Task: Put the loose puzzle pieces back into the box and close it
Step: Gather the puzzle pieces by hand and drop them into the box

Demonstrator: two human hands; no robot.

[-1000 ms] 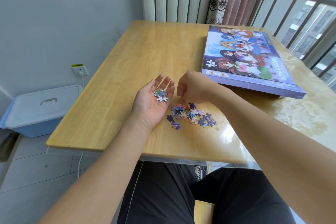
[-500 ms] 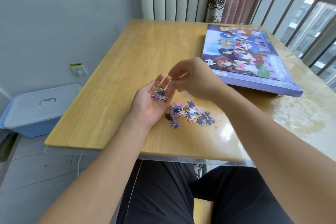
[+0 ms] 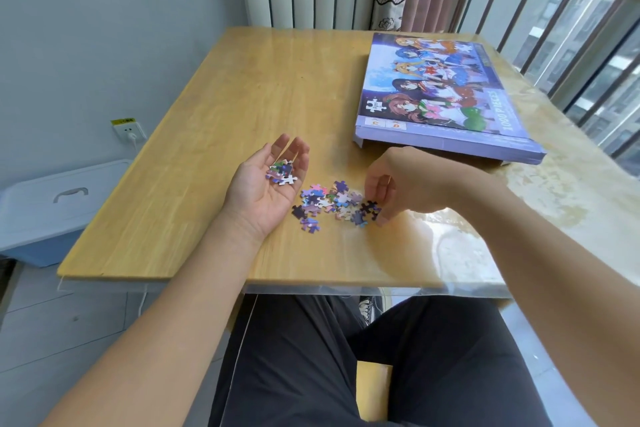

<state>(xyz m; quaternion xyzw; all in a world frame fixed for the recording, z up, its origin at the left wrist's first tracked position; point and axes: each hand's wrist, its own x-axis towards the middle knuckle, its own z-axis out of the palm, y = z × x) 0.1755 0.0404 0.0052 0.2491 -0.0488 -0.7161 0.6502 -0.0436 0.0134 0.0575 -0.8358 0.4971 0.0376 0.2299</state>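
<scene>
A small heap of loose puzzle pieces point(image 3: 329, 204) lies on the wooden table point(image 3: 242, 107) near its front edge. My left hand point(image 3: 266, 187) rests palm up beside the heap, fingers relaxed, with several collected pieces point(image 3: 282, 172) lying in the palm. My right hand point(image 3: 398, 184) is down at the right end of the heap, its fingertips pinching a dark piece point(image 3: 370, 209) there. The purple puzzle box point(image 3: 446, 94) with cartoon figures on its lid lies flat at the back right, lid on.
A clear sheet covers the table and overhangs its front edge point(image 3: 346, 288). A blue bin with a white lid point(image 3: 48, 204) stands on the floor at left below a wall socket point(image 3: 129, 130). A railing point(image 3: 571, 28) and curtains are behind the table.
My right hand went from the heap up to my left palm and dropped a piece there, then came back down to the right end of the heap. My left hand stayed put.
</scene>
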